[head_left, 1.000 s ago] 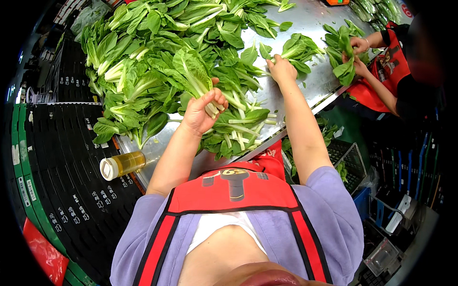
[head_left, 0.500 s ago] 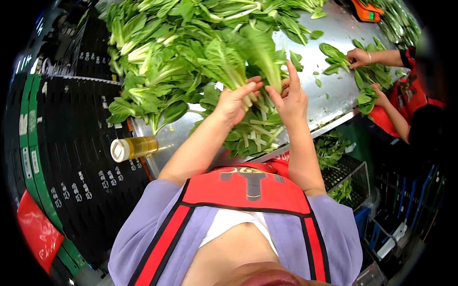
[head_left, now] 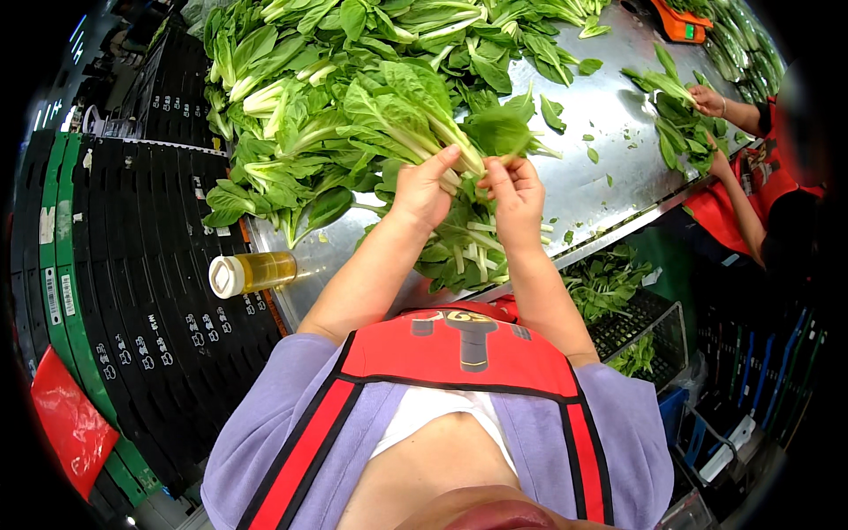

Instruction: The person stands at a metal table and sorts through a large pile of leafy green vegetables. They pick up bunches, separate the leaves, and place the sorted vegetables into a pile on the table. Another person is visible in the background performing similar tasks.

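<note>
My left hand (head_left: 426,190) is closed around the pale stems of a bunch of leafy greens (head_left: 402,106), their leaves pointing away from me. Right beside it, my right hand (head_left: 515,194) has its fingers curled in a pinch near the stem ends. A single green leaf (head_left: 499,132), smeared by motion, sticks out from those fingers. Below both hands lies a heap of loose leaves and cut stalks (head_left: 468,243) at the table's near edge. A large pile of the same greens (head_left: 300,132) spreads across the far left of the metal table (head_left: 609,106).
A bottle of yellow liquid (head_left: 265,271) lies at the table's left edge beside stacked black crates (head_left: 141,265). At the right, a co-worker's hands (head_left: 707,102) handle greens near an orange scale (head_left: 680,22). A black crate (head_left: 662,344) with greens stands below the table's right side.
My right hand has closed from spread fingers into a pinch and come nearer my left hand. The bunch now leans left. The co-worker's hands and greens have moved right.
</note>
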Available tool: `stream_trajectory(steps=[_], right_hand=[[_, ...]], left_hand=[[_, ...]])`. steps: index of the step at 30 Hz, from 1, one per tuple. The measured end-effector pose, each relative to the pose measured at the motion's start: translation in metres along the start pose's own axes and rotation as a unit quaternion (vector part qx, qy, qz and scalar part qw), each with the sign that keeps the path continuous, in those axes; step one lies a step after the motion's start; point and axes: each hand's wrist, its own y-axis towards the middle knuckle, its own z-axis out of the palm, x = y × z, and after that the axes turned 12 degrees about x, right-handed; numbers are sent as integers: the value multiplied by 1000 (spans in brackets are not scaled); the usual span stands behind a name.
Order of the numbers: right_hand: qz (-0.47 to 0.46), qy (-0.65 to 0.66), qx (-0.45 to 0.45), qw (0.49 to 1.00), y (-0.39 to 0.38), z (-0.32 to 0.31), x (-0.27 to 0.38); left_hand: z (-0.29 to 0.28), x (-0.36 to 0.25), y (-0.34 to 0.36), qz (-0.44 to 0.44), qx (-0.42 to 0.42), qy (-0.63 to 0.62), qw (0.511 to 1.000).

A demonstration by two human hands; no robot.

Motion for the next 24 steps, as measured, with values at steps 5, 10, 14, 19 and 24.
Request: stream_trajectory(steps=[5,10,14,19,24], right_hand=[[76,92,-92,989,12,-33,-11],[75,-95,132,984,6,-14,0],[-5,-144,112,983,6,0,-1],[-127,-399,17,908,7,10,13],[-226,-487,43,843,3,16,10]], left_hand=[[-18,-18,6,-8,48,-54,997],[-22,-15,1,-53,93,-13,994],[-15,-14,-1,-45,100,43,993],[-19,-6,-3,-42,47,22,998],[-20,0,0,-89,32,-54,994]])
